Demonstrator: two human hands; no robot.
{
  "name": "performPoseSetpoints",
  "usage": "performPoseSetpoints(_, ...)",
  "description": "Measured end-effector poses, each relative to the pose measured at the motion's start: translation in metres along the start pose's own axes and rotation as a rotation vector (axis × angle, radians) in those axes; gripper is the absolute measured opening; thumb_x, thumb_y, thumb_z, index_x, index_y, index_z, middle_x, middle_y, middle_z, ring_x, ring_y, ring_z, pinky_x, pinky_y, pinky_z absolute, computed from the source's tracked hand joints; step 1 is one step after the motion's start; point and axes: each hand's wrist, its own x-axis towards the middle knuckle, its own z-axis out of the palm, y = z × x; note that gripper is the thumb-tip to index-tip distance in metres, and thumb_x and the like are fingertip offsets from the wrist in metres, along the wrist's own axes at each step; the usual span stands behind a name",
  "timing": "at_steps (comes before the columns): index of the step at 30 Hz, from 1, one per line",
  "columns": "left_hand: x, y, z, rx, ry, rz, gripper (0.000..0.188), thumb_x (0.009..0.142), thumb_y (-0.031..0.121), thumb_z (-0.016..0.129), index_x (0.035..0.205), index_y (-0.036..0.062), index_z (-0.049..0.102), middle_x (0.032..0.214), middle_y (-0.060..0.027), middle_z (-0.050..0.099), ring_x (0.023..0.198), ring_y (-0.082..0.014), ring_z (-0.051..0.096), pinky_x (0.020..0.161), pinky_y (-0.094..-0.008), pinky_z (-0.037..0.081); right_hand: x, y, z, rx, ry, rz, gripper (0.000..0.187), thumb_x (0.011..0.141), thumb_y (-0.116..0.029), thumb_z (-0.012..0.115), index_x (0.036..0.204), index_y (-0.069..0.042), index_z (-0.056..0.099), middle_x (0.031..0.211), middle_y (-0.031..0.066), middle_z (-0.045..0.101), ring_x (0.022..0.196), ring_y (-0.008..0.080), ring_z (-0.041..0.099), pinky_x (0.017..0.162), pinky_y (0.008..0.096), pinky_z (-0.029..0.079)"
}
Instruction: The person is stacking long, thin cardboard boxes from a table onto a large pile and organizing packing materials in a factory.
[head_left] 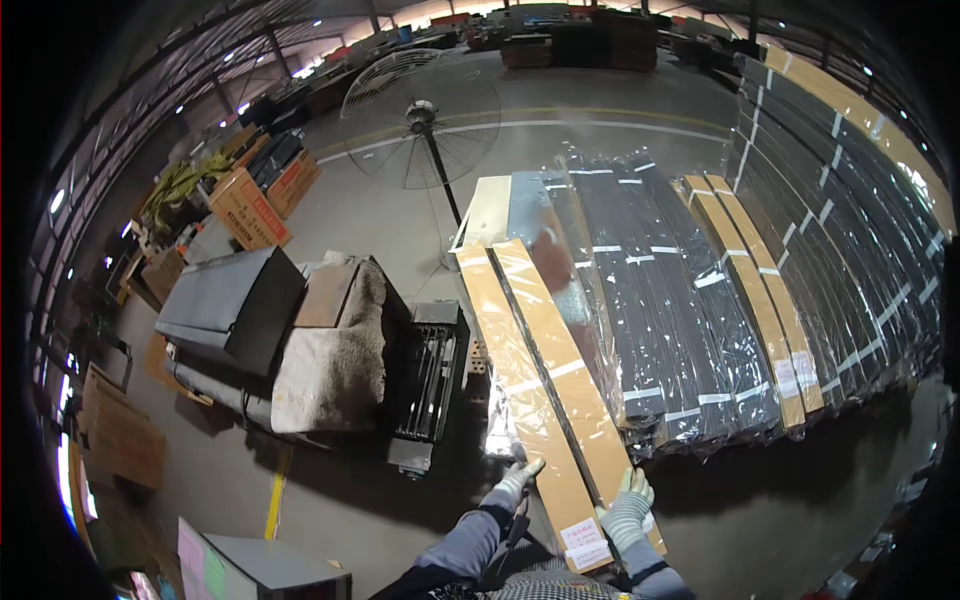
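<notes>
2 forearms (pixel 460 545) reach forward; left hand (pixel 515 482), right hand (pixel 627 508) (gloved) grip wrapped bundle (pixel 535 400), fingers (pixel 640 484) partly curled.

Grey floor (pixel 620 148) spreads wide, a white line (pixel 600 124) crossing toward its far edge, a yellow stripe (pixel 277 497) at its near left; a caged fan (pixel 421 112) stands on it, and lights (pixel 57 200) dot dark roof beams (pixel 278 52).

At 5 o'clock, a white label (pixel 585 543) with fine red print lies on the near end of the long tan package (pixel 535 420). Past 3 o'clock, pale labels (pixel 786 378) mark two tan strips (pixel 750 300), their print too small to read. Toward 10 o'clock, a carton (pixel 232 208) bears dark lettering beside a red printed panel (pixel 268 216).
</notes>
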Motion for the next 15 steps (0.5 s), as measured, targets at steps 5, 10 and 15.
performPoseSetpoints(5, 0.002, -0.002, 0.033, 0.071, -0.013, 0.199, 0.062, 0.08, 0.028, 0.082, 0.132, 0.0034, 0.058, 0.12, -0.0096, 0.068, 0.105, -0.0249, 0.064, 0.094, -0.037, 0.049, 0.04, -0.005, -0.018, -0.01, -0.113, 0.002, 0.122, 0.058, -0.05, 0.087, 0.151, -0.003, 0.024, 0.138, 0.0198, 0.04, 0.123, 0.0358, 0.043, 0.101, 0.0491, 0.038)
performPoseSetpoints(10, -0.055, 0.003, 0.038, 0.418, -0.339, -0.135, 0.107, 0.065, 0.067, 0.08, 0.147, 0.0092, 0.041, 0.13, -0.0071, 0.06, 0.116, -0.0251, 0.054, 0.099, -0.0495, 0.038, 0.005, 0.057, -0.017, -0.013, -0.244, 0.005, 0.122, 0.057, -0.05, 0.087, 0.15, 0.0, 0.025, 0.135, 0.0207, 0.041, 0.124, 0.0348, 0.04, 0.106, 0.0533, 0.03)
performPoseSetpoints(15, 0.045, -0.045, -0.014, -0.366, 0.213, 0.28, 0.065, 0.081, 0.037, 0.081, 0.131, 0.0085, 0.052, 0.127, -0.0132, 0.06, 0.115, -0.0272, 0.06, 0.083, -0.0438, 0.054, 0.024, 0.008, -0.019, -0.028, 0.078, -0.218, 0.119, 0.058, -0.049, 0.085, 0.15, -0.002, 0.027, 0.134, 0.0194, 0.041, 0.124, 0.0342, 0.039, 0.106, 0.0525, 0.03)
